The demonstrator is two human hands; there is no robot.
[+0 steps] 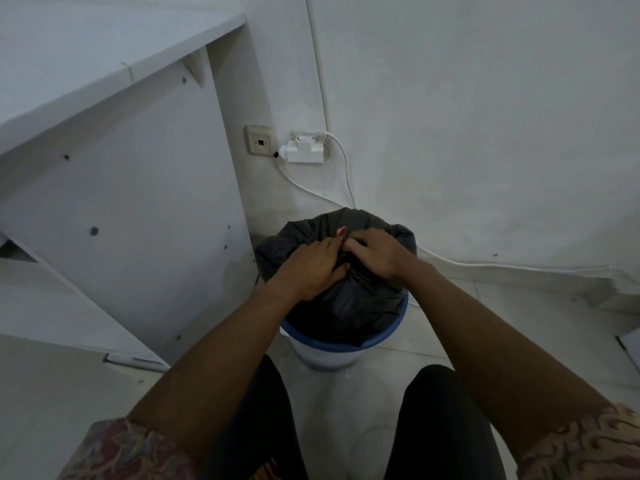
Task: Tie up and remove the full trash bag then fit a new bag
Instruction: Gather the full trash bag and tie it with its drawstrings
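White-painted walls are meeting a pale tiled floor (450, 323) in a dim corner. A white flat-pack shelf unit (121, 202) is standing at left. A white plug adapter (304, 150) is sitting in the wall socket, its white cable (344, 168) trailing down behind the bin.

The black plastic trash bag (346, 306) is sitting inside the round white bin with a blue rim (332, 345), bulging well above it. The bag mouth is drawn into a bunch at top centre.

The left hand (311, 268) is clasping the gathered neck, its fingers (332, 245) curling round the plastic. The right hand (375, 252) is meeting it from the other side, its fingers (356, 244) curling in and pinching the loose ends. The two hands are touching at the bunch. Any knot is hiding under them, so I cannot tell whether one is formed.

Progress, as judged, is early. Gathering is looking done and tying is under way. The knot, lifting the bag out and fitting a fresh one are all remaining. No new bag is showing in view.
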